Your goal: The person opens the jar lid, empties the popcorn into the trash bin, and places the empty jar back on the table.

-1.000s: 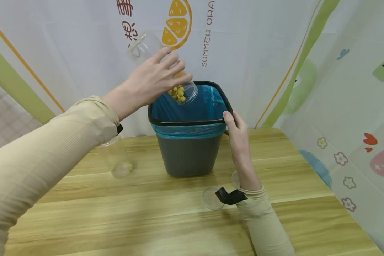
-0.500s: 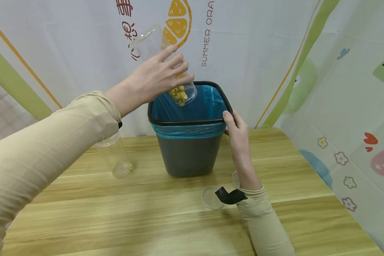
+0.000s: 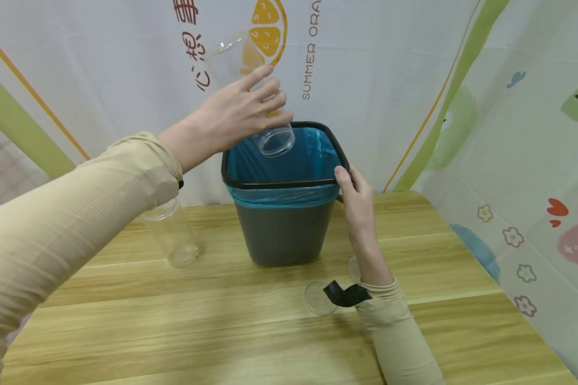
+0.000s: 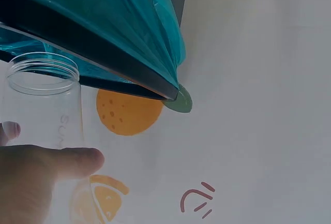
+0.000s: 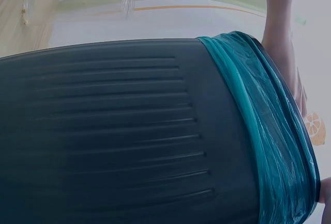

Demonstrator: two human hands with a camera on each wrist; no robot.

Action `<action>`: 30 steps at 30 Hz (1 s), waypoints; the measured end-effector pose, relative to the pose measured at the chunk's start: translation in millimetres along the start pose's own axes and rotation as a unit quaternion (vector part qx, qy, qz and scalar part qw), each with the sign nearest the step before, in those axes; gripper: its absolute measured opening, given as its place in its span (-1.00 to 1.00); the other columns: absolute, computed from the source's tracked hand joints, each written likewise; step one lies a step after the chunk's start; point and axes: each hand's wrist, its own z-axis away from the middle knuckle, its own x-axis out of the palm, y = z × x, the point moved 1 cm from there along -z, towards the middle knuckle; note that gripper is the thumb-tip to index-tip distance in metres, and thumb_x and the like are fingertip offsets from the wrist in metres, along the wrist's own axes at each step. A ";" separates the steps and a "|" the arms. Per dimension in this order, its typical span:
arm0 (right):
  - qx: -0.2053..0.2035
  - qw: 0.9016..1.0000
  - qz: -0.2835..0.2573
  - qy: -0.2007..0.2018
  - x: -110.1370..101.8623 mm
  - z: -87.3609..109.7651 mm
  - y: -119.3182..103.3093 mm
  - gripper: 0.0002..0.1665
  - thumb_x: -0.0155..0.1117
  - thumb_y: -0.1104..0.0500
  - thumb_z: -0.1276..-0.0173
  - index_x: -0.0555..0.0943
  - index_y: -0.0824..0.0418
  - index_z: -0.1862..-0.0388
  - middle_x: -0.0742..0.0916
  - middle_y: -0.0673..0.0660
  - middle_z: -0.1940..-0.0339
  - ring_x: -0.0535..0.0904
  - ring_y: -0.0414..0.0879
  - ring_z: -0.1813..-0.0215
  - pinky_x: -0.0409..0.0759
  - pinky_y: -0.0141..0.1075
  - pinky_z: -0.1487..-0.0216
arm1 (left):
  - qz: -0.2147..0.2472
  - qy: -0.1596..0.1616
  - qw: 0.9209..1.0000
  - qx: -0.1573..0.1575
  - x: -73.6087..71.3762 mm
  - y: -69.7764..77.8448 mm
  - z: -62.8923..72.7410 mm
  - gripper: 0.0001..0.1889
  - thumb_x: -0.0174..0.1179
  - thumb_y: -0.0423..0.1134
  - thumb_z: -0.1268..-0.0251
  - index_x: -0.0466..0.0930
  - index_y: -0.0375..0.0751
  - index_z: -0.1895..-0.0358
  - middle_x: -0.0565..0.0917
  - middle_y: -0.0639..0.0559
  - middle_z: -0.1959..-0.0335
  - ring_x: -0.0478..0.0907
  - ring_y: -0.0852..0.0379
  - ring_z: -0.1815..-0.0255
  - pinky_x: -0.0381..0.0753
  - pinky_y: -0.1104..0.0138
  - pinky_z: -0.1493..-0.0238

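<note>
My left hand [image 3: 236, 111] grips a clear plastic jar [image 3: 276, 140], tipped mouth-down over a grey trash bin [image 3: 285, 230]. The bin stands on the table, lined with a blue plastic bag [image 3: 289, 166] folded over its black rim. Nothing shows inside the jar in the left wrist view, where its threaded mouth [image 4: 44, 74] points at the bin's opening. At the bin's right front corner my right hand [image 3: 358, 203] holds the rim, thumb on top and fingers mostly hidden behind. What lies at the bin's bottom is hidden.
Left of the bin a second clear jar [image 3: 173, 235] stands upright, its top partly behind my left sleeve. Two round clear lids, one nearer [image 3: 320, 298] and one by my right wrist [image 3: 354, 269], lie on the wooden table [image 3: 212, 331]. A printed curtain [image 3: 366, 80] hangs behind.
Yellow lumps lay near the jar's mouth in the earlier frames and are now gone from it. My left hand has tipped the jar more steeply. The right hand stays on the rim.
</note>
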 end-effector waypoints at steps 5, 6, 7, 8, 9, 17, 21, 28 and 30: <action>0.001 1.000 0.003 0.001 0.2 0.0 0.7 -0.44 0.08 -0.21 -0.57 0.59 0.16 -0.25 0.66 0.08 -0.16 0.54 -0.06 -0.22 0.54 0.14 -0.35 | -0.001 0.005 1.000 0.001 0.3 0.2 -0.3 -0.13 0.56 -0.37 0.03 0.29 -0.05 -0.40 0.51 -0.24 -0.29 0.36 -0.20 -0.36 0.12 -0.03 -0.65; 0.001 1.000 0.003 0.001 0.2 0.0 1.0 -0.44 0.08 -0.21 -0.57 0.59 0.17 -0.25 0.66 0.09 -0.16 0.54 -0.06 -0.22 0.54 0.15 -0.35 | 0.001 0.004 1.000 0.001 0.3 0.2 -0.1 -0.13 0.56 -0.37 0.03 0.29 -0.05 -0.40 0.51 -0.24 -0.29 0.36 -0.20 -0.36 0.12 -0.03 -0.65; 0.001 1.000 0.003 0.001 0.2 0.1 1.2 -0.44 0.08 -0.21 -0.57 0.59 0.17 -0.25 0.66 0.09 -0.16 0.54 -0.06 -0.22 0.54 0.15 -0.35 | 0.003 0.003 1.000 0.000 0.3 0.2 0.2 -0.13 0.56 -0.37 0.03 0.29 -0.05 -0.39 0.51 -0.25 -0.29 0.36 -0.20 -0.36 0.12 -0.03 -0.65; 0.000 1.000 0.002 0.001 0.2 0.1 1.3 -0.44 0.07 -0.20 -0.57 0.59 0.18 -0.25 0.66 0.10 -0.16 0.54 -0.05 -0.22 0.54 0.15 -0.35 | 0.004 0.001 1.000 -0.001 0.3 0.1 0.6 -0.13 0.56 -0.36 0.04 0.29 -0.05 -0.39 0.50 -0.25 -0.29 0.36 -0.21 -0.36 0.12 -0.03 -0.65; -0.001 1.000 0.002 0.000 0.3 0.1 1.5 -0.43 0.08 -0.20 -0.57 0.59 0.17 -0.26 0.66 0.10 -0.17 0.54 -0.05 -0.22 0.54 0.15 -0.35 | 0.006 -0.001 1.000 -0.002 0.3 0.0 1.0 -0.12 0.56 -0.35 0.04 0.29 -0.05 -0.40 0.50 -0.25 -0.30 0.36 -0.21 -0.36 0.12 -0.04 -0.65; -0.001 1.000 0.003 -0.001 -0.7 0.6 1.3 -0.42 0.08 -0.22 -0.57 0.58 0.16 -0.27 0.66 0.09 -0.18 0.54 -0.06 -0.23 0.54 0.14 -0.34 | 0.009 0.006 1.000 -0.028 1.4 1.2 5.7 -0.12 0.55 -0.35 0.01 0.29 -0.03 -0.42 0.49 -0.26 -0.29 0.36 -0.21 -0.35 0.18 -0.02 -0.59; -0.001 1.000 0.005 0.002 -2.1 0.8 0.9 -0.42 0.08 -0.22 -0.57 0.58 0.15 -0.28 0.65 0.09 -0.18 0.54 -0.06 -0.23 0.54 0.16 -0.34 | 0.026 0.021 0.998 -0.052 1.7 1.9 8.6 -0.20 0.50 -0.35 -0.06 0.29 -0.04 -0.39 0.50 -0.25 -0.26 0.36 -0.21 -0.33 0.25 -0.02 -0.53; 0.002 1.000 0.003 -0.003 -1.8 -0.2 -0.1 -0.41 0.08 -0.22 -0.57 0.58 0.14 -0.31 0.66 0.10 -0.21 0.54 -0.07 -0.25 0.54 0.14 -0.35 | 0.076 0.016 0.990 -0.115 -1.0 0.3 19.1 -0.22 0.42 -0.41 -0.10 0.28 -0.07 -0.41 0.48 -0.25 -0.20 0.37 -0.23 -0.25 0.29 -0.04 -0.44; 0.003 1.000 0.001 -0.003 -1.6 -0.5 -0.3 -0.42 0.07 -0.21 -0.57 0.58 0.14 -0.31 0.66 0.09 -0.21 0.53 -0.08 -0.25 0.54 0.14 -0.34 | 0.100 0.008 0.986 -0.135 -2.5 -0.2 22.0 -0.28 0.33 -0.45 -0.17 0.28 -0.07 -0.41 0.47 -0.27 -0.19 0.36 -0.24 -0.25 0.29 -0.07 -0.41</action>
